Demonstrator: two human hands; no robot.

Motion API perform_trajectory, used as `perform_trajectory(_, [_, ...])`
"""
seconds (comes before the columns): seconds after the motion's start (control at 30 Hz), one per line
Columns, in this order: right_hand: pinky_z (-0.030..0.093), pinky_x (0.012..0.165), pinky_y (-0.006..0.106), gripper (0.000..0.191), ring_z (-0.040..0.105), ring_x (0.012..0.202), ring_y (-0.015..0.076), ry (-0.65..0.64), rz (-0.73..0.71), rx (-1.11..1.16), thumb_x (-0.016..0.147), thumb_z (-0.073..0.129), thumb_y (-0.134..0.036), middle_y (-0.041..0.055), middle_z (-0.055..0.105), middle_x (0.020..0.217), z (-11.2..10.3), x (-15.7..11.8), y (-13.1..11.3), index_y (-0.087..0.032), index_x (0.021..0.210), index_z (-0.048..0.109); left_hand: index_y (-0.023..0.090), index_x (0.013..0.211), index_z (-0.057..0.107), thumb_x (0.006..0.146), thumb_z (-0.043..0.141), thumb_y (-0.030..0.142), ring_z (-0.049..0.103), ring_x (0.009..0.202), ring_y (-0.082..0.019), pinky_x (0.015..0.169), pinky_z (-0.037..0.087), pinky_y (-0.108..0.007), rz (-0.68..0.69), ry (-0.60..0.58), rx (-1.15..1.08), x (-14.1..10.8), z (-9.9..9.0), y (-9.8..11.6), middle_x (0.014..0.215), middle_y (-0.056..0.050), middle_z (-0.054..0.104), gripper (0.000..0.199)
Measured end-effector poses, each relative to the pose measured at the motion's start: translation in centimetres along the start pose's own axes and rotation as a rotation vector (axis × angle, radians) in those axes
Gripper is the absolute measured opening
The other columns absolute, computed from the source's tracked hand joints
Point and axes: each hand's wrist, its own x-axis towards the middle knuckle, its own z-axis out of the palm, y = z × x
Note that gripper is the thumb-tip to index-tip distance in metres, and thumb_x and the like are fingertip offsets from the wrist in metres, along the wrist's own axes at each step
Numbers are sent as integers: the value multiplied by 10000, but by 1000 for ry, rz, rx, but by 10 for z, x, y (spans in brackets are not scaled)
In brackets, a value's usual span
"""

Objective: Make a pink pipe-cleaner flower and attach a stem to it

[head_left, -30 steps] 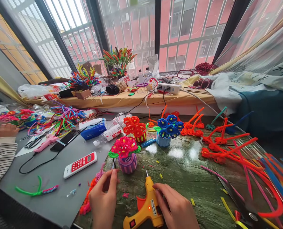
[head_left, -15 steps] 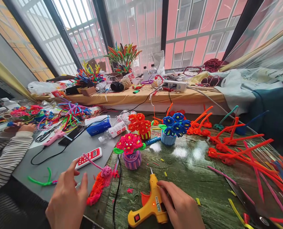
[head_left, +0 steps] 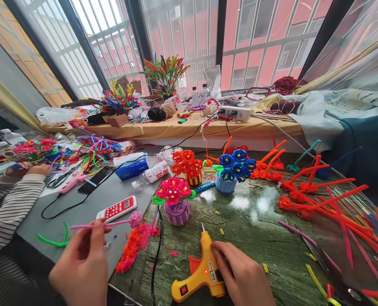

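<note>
My left hand (head_left: 83,263) pinches the stem of a pink pipe-cleaner flower (head_left: 135,219) between thumb and fingers. Its round head points right, above a pile of orange and pink fuzzy flower pieces (head_left: 133,246). Closed against the barrel of a yellow hot glue gun (head_left: 204,270), my right hand (head_left: 244,272) keeps to its right side. The glue gun lies on the dark green tabletop, nozzle away from me, its small light glowing orange. Beyond it stands a small purple striped pot of pink flowers (head_left: 177,211).
Behind are a pot of orange flowers (head_left: 193,177) and one of blue flowers (head_left: 225,183). Orange stemmed flowers (head_left: 303,185) and scissors (head_left: 332,272) lie right. A red-and-white calculator (head_left: 117,209) and a black cable (head_left: 157,255) lie left, near another person's striped sleeve (head_left: 19,195).
My left hand has closed on the pink flower's stem, lifting it off the calculator and swinging it level to the left. My right hand stays at the glue gun.
</note>
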Motion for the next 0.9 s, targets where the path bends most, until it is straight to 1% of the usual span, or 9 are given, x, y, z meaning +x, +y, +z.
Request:
perform_trajectory(0.07, [552, 610, 265, 443, 743, 681, 195, 7, 17, 4, 1073, 274, -422, 38, 757, 824, 0, 0, -1, -241, 959, 662, 194, 808, 708, 842, 687, 205, 524, 678, -126, 581, 424, -197, -210, 117, -339, -2, -3, 4, 772, 8, 644, 42])
perform_trajectory(0.13, [548, 608, 269, 447, 743, 689, 196, -2, 31, 1, 1072, 269, -431, 32, 754, 833, 0, -1, -2, -245, 965, 661, 155, 764, 695, 863, 644, 97, 529, 646, -95, 515, 423, -142, -424, 157, -569, -3, -4, 4, 759, 8, 636, 125])
perform_trajectory(0.23, [545, 614, 274, 446, 744, 704, 200, -25, 36, -3, 1072, 267, -435, 32, 750, 840, -1, -1, -2, -245, 963, 655, 114, 713, 647, 940, 493, 60, 491, 508, -55, 420, 404, -116, -661, 35, -740, -2, -1, 2, 663, 9, 576, 280])
perform_trajectory(0.33, [548, 618, 272, 457, 743, 705, 199, -35, 28, -6, 1073, 260, -434, 40, 750, 840, -2, -1, -1, -239, 942, 652, 106, 736, 609, 998, 343, 61, 446, 424, -20, 371, 373, -86, -804, -99, -897, -6, 1, 4, 610, 31, 516, 375])
perform_trajectory(0.53, [554, 594, 265, 451, 743, 681, 195, -6, 10, -7, 1073, 275, -414, 44, 760, 839, -2, 0, -1, -235, 940, 667, 153, 707, 488, 994, 324, 45, 490, 427, -28, 384, 395, -103, -931, -172, -1071, -13, -2, 8, 602, 49, 483, 348])
perform_trajectory(0.63, [560, 594, 263, 452, 746, 679, 197, 8, 8, -9, 1072, 281, -415, 47, 765, 839, -2, 0, -1, -234, 938, 673, 164, 743, 486, 964, 323, 18, 482, 395, -47, 359, 379, -132, -1002, -133, -1146, -11, -6, 3, 590, 56, 466, 311])
perform_trajectory(0.7, [563, 595, 261, 446, 748, 684, 200, 7, 0, -11, 1071, 288, -417, 55, 768, 846, -1, -1, -1, -232, 947, 674, 165, 791, 494, 928, 317, -20, 486, 410, -56, 373, 390, -138, -1039, -191, -1188, -10, -9, -1, 612, 50, 472, 290])
perform_trajectory(0.8, [567, 600, 259, 449, 748, 688, 200, 12, -3, -6, 1071, 286, -417, 58, 770, 851, -1, -1, -1, -230, 955, 678, 172, 838, 502, 873, 366, -56, 492, 461, -57, 425, 413, -130, -1029, -325, -1155, -11, -11, -5, 655, 43, 482, 268])
perform_trajectory(0.9, [569, 606, 259, 457, 748, 691, 200, 10, 0, -4, 1071, 280, -419, 58, 769, 852, -1, -1, -1, -229, 949, 678, 182, 818, 515, 865, 415, -28, 446, 442, -49, 415, 386, -118, -960, -307, -1067, -14, -11, -7, 640, 49, 465, 237])
